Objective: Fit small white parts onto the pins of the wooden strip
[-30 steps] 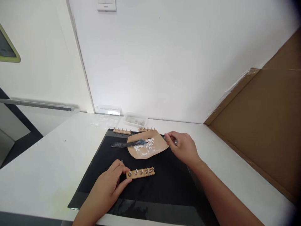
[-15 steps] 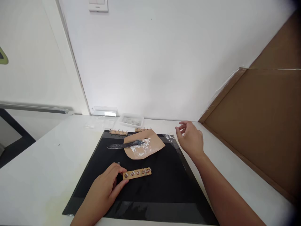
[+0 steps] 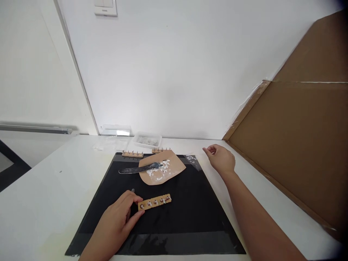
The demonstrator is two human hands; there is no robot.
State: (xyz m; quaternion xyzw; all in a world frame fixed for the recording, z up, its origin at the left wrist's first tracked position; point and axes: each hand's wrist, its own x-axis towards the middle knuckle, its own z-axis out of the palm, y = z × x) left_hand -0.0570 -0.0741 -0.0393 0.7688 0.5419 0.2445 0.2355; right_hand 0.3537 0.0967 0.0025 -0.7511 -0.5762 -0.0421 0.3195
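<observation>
Tan strip point(image 3: 152, 205) with five metal studs point(image 3: 155, 202) at the middle of the black mat point(image 3: 190, 214), left end pinched between the fingers of the left hand point(image 3: 115, 219). Looks light and stiff, likely wood; best taken by its edges at one end, clear of the studs. Right hand point(image 3: 221, 159) just right of the mat's far part, fingers curled, cannot tell whether they meet.

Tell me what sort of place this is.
Likely a hand-assembly workstation: a black mat on a white table, a studded strip in the left hand, and white bits on brown paper.
</observation>
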